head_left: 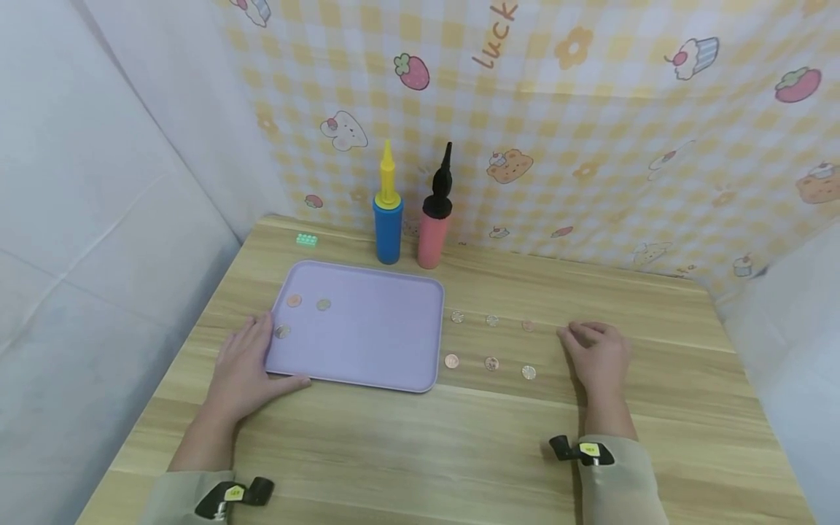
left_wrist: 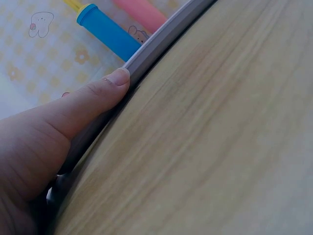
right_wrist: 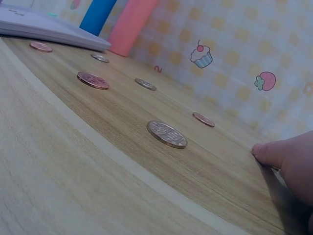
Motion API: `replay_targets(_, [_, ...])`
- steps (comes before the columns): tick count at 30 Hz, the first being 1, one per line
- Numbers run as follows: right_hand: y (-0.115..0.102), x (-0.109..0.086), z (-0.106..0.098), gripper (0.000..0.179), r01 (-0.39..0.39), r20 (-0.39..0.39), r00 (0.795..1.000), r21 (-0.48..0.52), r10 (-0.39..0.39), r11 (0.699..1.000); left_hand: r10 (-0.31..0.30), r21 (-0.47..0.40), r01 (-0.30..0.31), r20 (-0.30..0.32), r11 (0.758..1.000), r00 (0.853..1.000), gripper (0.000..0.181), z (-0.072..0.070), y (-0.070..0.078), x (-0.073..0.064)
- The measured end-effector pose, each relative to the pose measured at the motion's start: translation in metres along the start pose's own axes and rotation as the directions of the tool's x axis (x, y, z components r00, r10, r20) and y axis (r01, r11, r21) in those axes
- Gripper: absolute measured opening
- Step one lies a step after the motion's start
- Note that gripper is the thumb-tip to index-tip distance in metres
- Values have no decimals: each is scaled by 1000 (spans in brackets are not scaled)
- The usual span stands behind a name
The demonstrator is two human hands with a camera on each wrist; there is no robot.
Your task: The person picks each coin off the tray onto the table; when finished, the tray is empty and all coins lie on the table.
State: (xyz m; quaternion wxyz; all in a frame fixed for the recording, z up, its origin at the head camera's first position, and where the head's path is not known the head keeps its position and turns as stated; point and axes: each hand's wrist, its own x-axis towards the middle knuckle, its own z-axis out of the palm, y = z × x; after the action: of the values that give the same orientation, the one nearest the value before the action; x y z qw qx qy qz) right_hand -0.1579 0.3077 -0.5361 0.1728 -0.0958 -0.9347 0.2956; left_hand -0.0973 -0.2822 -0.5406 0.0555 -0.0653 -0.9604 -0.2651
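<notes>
My left hand (head_left: 241, 368) rests at the near left corner of a lilac tray (head_left: 367, 328). Its straight thumb lies along the tray's near edge and its fingers along the left side. On the tray lie a copper coin (head_left: 294, 300), a yellowish coin (head_left: 324, 305) and a silvery coin (head_left: 282, 332). To the right, my right hand (head_left: 600, 361) is low on the table, thumb and fingertips together over a coin (right_wrist: 276, 169), of which only a thin edge shows. Nearest to that hand are a copper coin (right_wrist: 203, 119) and a silvery coin (right_wrist: 167, 134).
More coins, such as a silvery one (head_left: 457, 316) and a copper one (head_left: 451, 361), lie in two rows right of the tray. Behind it stand a blue-and-yellow hand pump (head_left: 388, 226), a pink-and-black pump (head_left: 433, 237) and a green toy brick (head_left: 306, 239), before a patterned curtain (head_left: 558, 131).
</notes>
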Motion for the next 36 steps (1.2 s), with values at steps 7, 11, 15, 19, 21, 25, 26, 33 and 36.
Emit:
replay_targets(7, [5, 2, 3, 30, -25, -8, 1000, 39, 26, 999, -10, -2, 10, 9, 1000, 1000, 145, 0, 1, 0])
replay_targets(11, [3, 6, -2, 40, -214, -26, 975, 184, 223, 959, -6, -1, 6, 4, 1000, 1000, 145, 0, 2, 1])
replay_targets(15, [-3, 6, -4, 46, -258, -98, 954, 213, 283, 942, 1, -1, -1, 0, 1000, 1000, 144, 0, 3, 2])
replay_targets(19, [-16, 1, 6, 29, 84, -262, 961, -3, -82, 996, 4, -5, -4, -2, 1000, 1000, 144, -1, 4, 1])
replay_targets(21, [-28, -1, 15, 20, 270, -320, 902, -106, -290, 957, 7, -6, -7, -4, 1000, 1000, 143, -2, 3, 0])
replay_targets(25, [-64, -7, 41, 15, 485, -324, 803, -131, -500, 865, 6, -9, -7, -12, 1000, 1000, 143, -3, 2, -2])
replay_targets(26, [-74, -9, 48, 15, 515, -308, 794, -118, -524, 849, 6, -9, -6, -16, 1000, 1000, 143, -4, 1, -2])
replay_targets(33, [-136, -33, 89, 17, 626, -227, 756, -26, -614, 780, 4, -5, -4, -21, 1000, 1000, 143, -5, 2, -1])
replay_targets(36, [-157, -42, 102, 16, 655, -208, 738, -10, -642, 755, 10, -6, -10, -24, 1000, 1000, 143, -3, 3, 0])
